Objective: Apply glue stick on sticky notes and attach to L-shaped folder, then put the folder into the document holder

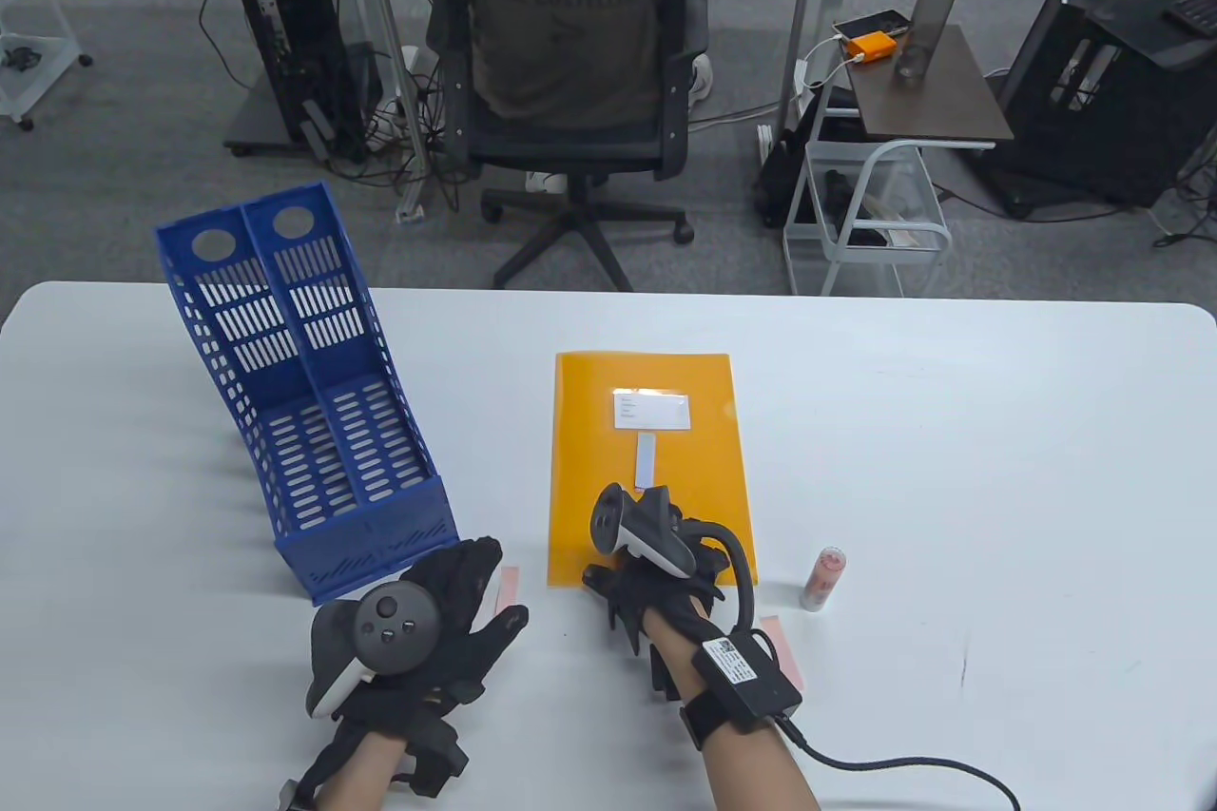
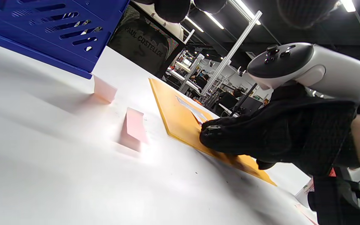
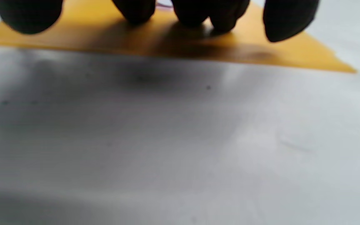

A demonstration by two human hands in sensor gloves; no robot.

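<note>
An orange folder [image 1: 649, 459] lies flat on the white tabletop [image 1: 951, 469], near the middle, with a white label [image 1: 652, 410] on its upper half and a narrow white strip [image 1: 646, 456] just below the label. The right hand [image 1: 656, 569] rests on the folder's near edge, its fingers [image 3: 198, 12] laid out fairly straight and pressing down on the orange surface (the right wrist view shows the dark fingertips touching it), holding nothing. The left hand [image 1: 447, 630] lies on the tabletop left of the folder and just in front of a blue document holder [image 1: 304, 402], its fingers spread and relaxed, grasping nothing. A pink sticky note [image 1: 507, 585] peeks out from beside the left hand's fingers, between the document holder's near corner and the folder's lower left corner; in the left wrist view two pink notes [image 2: 105, 90] show on the tabletop, one close to the holder's base and another [image 2: 133, 128] nearer the camera, partly lifted off the surface. A glue stick [image 1: 823, 578] lies on its side to the right of the folder, apart from it. Another pink note [image 1: 782, 649] lies just beside the right wrist. The document holder stands at the tabletop's left, two compartments side by side.
</note>
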